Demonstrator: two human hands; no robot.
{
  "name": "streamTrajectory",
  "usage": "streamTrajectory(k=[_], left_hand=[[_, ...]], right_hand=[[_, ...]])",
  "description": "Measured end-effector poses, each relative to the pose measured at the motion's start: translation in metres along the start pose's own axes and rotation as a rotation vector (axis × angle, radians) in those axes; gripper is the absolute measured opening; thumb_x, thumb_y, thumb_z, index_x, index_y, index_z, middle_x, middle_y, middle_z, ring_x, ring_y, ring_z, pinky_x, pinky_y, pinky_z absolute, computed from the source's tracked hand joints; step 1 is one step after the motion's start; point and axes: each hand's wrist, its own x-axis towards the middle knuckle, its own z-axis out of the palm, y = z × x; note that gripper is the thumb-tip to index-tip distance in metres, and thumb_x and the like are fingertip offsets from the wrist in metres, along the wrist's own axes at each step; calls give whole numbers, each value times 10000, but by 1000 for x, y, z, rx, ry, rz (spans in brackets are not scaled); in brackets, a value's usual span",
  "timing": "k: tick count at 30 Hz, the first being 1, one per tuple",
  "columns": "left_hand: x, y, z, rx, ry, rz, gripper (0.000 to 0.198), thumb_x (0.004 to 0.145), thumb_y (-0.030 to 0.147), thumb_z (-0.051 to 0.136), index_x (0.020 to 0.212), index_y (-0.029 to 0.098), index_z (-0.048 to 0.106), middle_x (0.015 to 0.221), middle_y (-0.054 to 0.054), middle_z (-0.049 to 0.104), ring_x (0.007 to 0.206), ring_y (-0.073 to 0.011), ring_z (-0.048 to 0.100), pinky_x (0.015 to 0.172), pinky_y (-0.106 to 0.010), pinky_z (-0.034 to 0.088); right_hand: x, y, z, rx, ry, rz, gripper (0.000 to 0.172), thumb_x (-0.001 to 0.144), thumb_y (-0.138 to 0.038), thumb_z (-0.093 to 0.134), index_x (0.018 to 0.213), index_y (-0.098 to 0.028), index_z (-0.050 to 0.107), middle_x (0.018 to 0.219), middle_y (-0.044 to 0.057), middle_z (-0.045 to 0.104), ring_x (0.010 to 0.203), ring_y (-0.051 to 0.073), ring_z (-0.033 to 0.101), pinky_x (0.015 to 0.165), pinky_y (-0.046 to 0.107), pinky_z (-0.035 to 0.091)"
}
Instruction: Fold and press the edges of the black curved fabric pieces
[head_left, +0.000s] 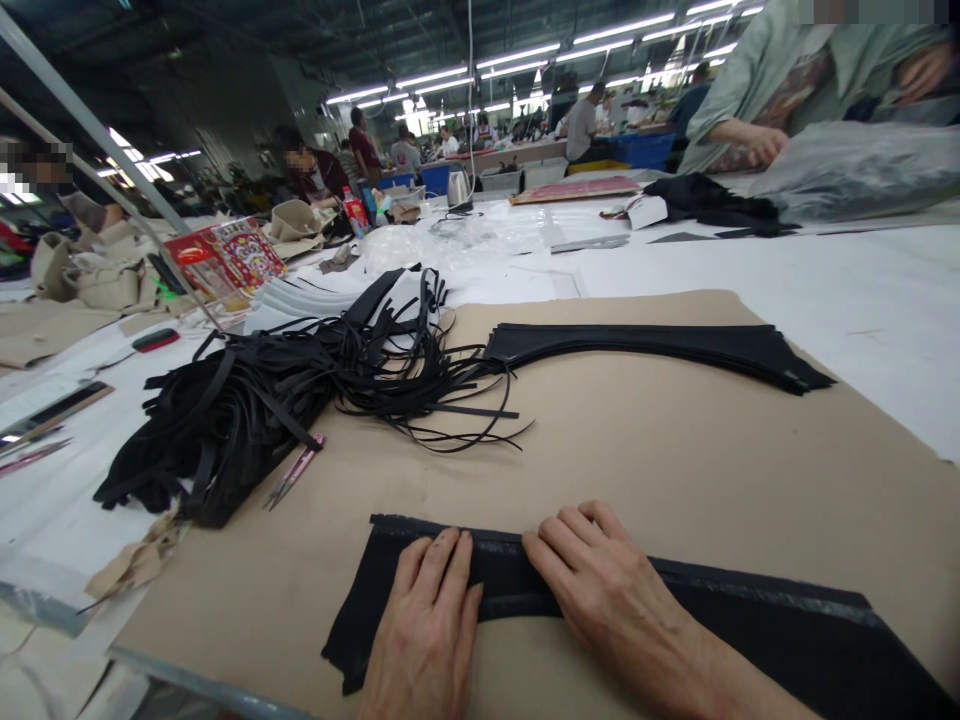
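A curved black fabric piece (780, 635) lies at the front of the brown board, with a dull, shiny-looking band along its far edge. Near its left end, my left hand (427, 620) presses down, fingers close together at that edge and thumb tucked beside them. My right hand (600, 575) is just to the right, its fingers bent and closed on the same edge. What lies under the fingertips is hidden. Farther back is a stack of similar black pieces (637, 338). Pink-handled thread snips (296, 470) rest to the left, beyond my left hand.
A tangled heap of black strips (247, 400) covers the board's left side, its loose ends reaching the stack. The brown board (600, 450) lies on a white-covered table (862, 290). A red box (225, 255) stands behind. Across the table, a person handles a plastic bag (870, 170).
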Motion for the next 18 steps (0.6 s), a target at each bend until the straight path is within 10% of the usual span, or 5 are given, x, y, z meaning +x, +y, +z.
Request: streamTrajectory(k=[18], left_hand=[[-3, -10, 5, 145, -93, 113, 442, 907, 234, 535, 1348, 248, 527, 1196, -132, 544, 1025, -266, 539, 761, -361, 590]], right_hand=[[-11, 6, -1, 63, -82, 78, 193, 833, 16, 497, 870, -160, 569, 814, 32, 543, 746, 200, 425, 756, 356, 298]])
